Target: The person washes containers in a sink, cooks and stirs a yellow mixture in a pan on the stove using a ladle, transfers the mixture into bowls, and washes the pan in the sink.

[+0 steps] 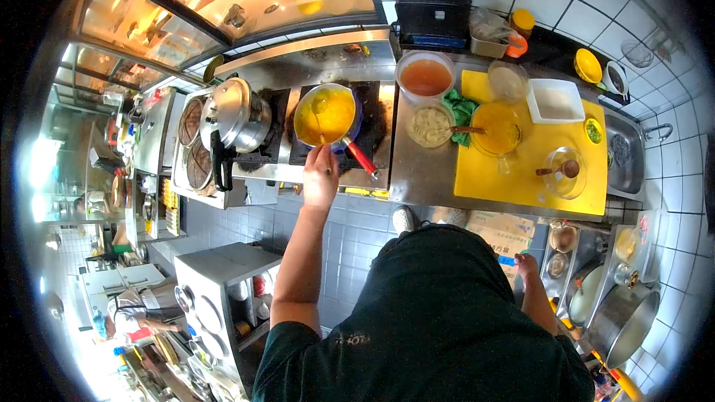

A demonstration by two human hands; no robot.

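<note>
Spoon (321, 128) gripped by left hand (320, 167), fingers closed on its handle. Spoon's head dipped in yellow mixture (339, 110), held in pan (300, 123) on stove (379, 115). Right hand (527, 266) held low, apart from counter (423, 179); state of its fingers cannot be told.

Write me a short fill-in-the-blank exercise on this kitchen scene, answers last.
1. The utensil in the pan is held by the ____ hand.
2. The pan's handle is ____.
3. The large cutting board is ____.
4. In this view, the pan stands to the ____ of the lidded pot.
Missing words: left; red; yellow; right.
</note>
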